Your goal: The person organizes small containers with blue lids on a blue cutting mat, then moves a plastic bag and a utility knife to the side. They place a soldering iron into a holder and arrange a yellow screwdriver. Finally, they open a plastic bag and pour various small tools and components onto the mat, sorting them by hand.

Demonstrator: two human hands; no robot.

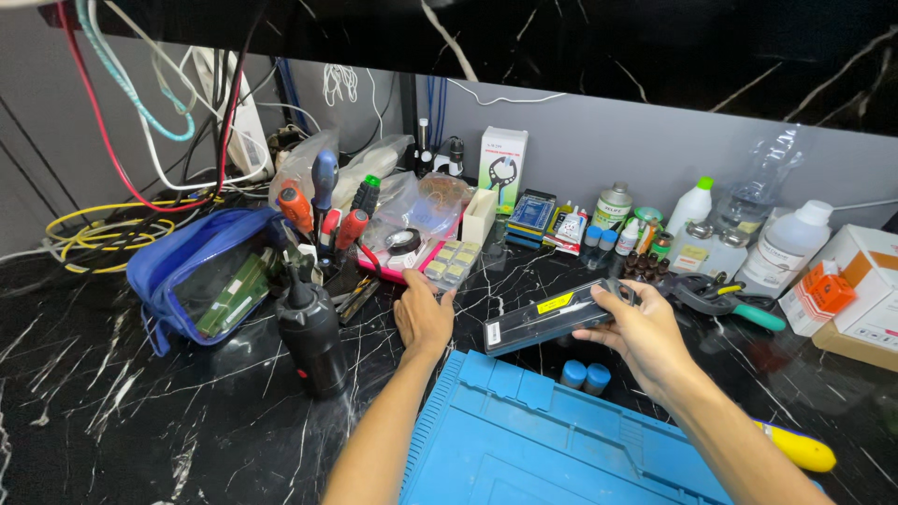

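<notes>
While gripped, the black case (552,316) lies between right hand (645,335) fingers (613,297).

Blue mat (524,440) cut off at bottom edge; small bottles' (645,262) labels too small to tell.

The right hand (645,335) grips a long dark flat case (552,316) with a yellow label, lifted off the black marble worktop (112,393). Just left of it, the left hand (423,318) reaches toward a small clear compartment box (454,263). Two blue-capped vials (585,376) stand just below the case.
</notes>
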